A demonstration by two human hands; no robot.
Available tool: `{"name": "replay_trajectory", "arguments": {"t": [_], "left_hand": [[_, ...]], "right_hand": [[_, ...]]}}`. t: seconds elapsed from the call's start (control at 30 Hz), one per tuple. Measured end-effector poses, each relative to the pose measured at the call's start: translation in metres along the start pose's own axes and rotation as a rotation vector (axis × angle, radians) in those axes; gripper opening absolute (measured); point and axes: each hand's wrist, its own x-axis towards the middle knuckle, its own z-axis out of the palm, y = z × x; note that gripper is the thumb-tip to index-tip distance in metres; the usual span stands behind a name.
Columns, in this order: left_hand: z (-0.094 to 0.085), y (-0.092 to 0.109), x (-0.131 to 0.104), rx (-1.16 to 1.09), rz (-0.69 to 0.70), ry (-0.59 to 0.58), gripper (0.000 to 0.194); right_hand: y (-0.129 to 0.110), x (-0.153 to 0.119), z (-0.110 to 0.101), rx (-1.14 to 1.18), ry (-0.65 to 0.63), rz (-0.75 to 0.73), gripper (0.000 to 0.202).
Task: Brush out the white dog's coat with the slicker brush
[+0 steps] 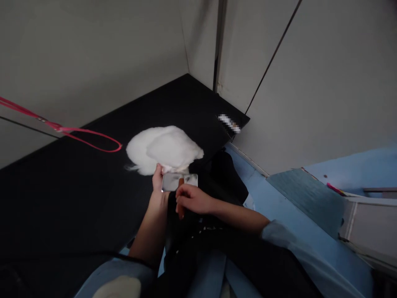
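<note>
A white fluffy animal (169, 147), perhaps a small dog, is on the black table (102, 182); its face cannot be made out. My left hand (158, 179) is closed at the near edge of its fur, beside a pinkish patch, with the thumb up and most fingers hidden. My right hand (195, 198) grips the brown handle of a slicker brush (169, 182). The brush's wide, pale metal head lies over my left hand's fingers, close to the fur. Whether its pins touch the coat cannot be seen.
A red loop leash (89, 138) hangs over the table from the left. Grey walls (93, 49) meet at the table's far corner. A small blurred-out item (229, 123) is near the right edge. Blue floor (288, 207) and a pale box-like object (372, 223) are at right.
</note>
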Motion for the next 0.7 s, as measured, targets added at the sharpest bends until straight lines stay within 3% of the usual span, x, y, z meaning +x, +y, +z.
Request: {"name": "replay_trajectory", "arguments": {"t": [0.07, 0.17, 0.33, 0.47, 0.57, 0.7], "left_hand": [[0.002, 0.001, -0.002, -0.011, -0.002, 0.028, 0.039], [0.005, 0.003, -0.003, -0.011, -0.002, 0.058, 0.039], [0.004, 0.006, -0.002, -0.058, -0.009, -0.039, 0.040], [-0.002, 0.007, 0.004, -0.015, 0.011, -0.047, 0.029], [-0.007, 0.010, 0.007, -0.027, 0.007, -0.040, 0.030], [-0.005, 0.016, 0.003, -0.004, -0.036, -0.027, 0.025]], "right_hand": [[-0.001, 0.000, 0.000, -0.007, -0.064, 0.026, 0.013], [-0.003, 0.001, -0.002, -0.008, -0.016, -0.004, 0.011], [-0.003, 0.002, -0.009, -0.004, -0.134, 0.048, 0.010], [-0.005, 0.004, -0.015, -0.040, -0.063, 0.020, 0.014], [-0.008, 0.006, -0.018, -0.062, -0.155, 0.067, 0.015], [-0.012, 0.008, -0.022, -0.060, -0.115, 0.060, 0.019]]}}
